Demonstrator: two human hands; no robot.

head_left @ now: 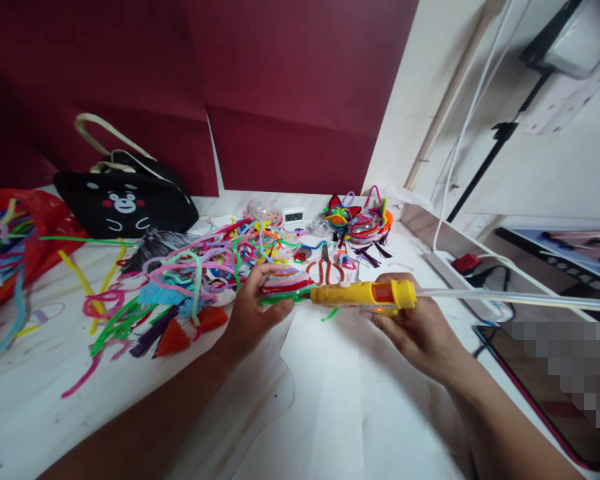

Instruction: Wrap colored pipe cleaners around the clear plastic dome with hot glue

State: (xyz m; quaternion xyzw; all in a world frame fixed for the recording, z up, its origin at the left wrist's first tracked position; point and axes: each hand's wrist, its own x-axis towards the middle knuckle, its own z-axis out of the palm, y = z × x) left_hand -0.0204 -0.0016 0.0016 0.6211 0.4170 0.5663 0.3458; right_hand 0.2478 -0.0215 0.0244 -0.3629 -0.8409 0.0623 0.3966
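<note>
My right hand (415, 327) is closed around a yellow hot glue gun (350, 295), with a long clear glue stick (505, 296) running out of its back to the right. The gun's nozzle points left and meets the green edge of a striped pipe-cleaner piece (285, 280) in pink, red, purple and green. Fingers and thumb of my left hand (260, 303) grip that piece from its left side. Whether the tip touches it or hovers just over it, I cannot tell. Behind the gun lie orange-handled pliers (325, 267).
Loose coloured pipe cleaners (205, 267) and tassels (173, 337) are heaped to the left. A red bag (55, 230) and a black bag (125, 207) stand behind them. Finished-looking pipe-cleaner ornaments (365, 227), a small digital clock (294, 217) and a power strip (467, 287) sit farther back and right.
</note>
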